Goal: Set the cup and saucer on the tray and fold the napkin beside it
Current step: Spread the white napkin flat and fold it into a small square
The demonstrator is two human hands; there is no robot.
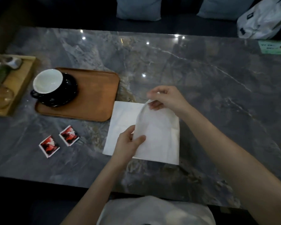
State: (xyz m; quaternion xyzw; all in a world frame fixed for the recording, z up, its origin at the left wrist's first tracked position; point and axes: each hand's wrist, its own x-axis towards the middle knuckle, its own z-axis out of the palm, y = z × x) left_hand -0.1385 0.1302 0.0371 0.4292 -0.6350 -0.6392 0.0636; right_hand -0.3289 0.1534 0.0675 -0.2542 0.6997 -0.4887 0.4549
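Note:
A white napkin (159, 133) lies on the grey marble table just right of the brown wooden tray (97, 95). My left hand (128, 142) pinches the napkin's near lifted edge. My right hand (165, 99) grips its far corner, raised off the table, so the right half curls over the left half. On the tray's left part a cup (47, 82), white inside and black outside, stands on a black saucer (66, 93). Part of the napkin's lower edge is hidden by my left hand.
Two red and white sachets (59, 141) lie left of the napkin, near the front edge. A lighter wooden tray (23, 82) with glassware sits at the far left. A green card (273, 47) and a white bag (263, 20) are at the back right.

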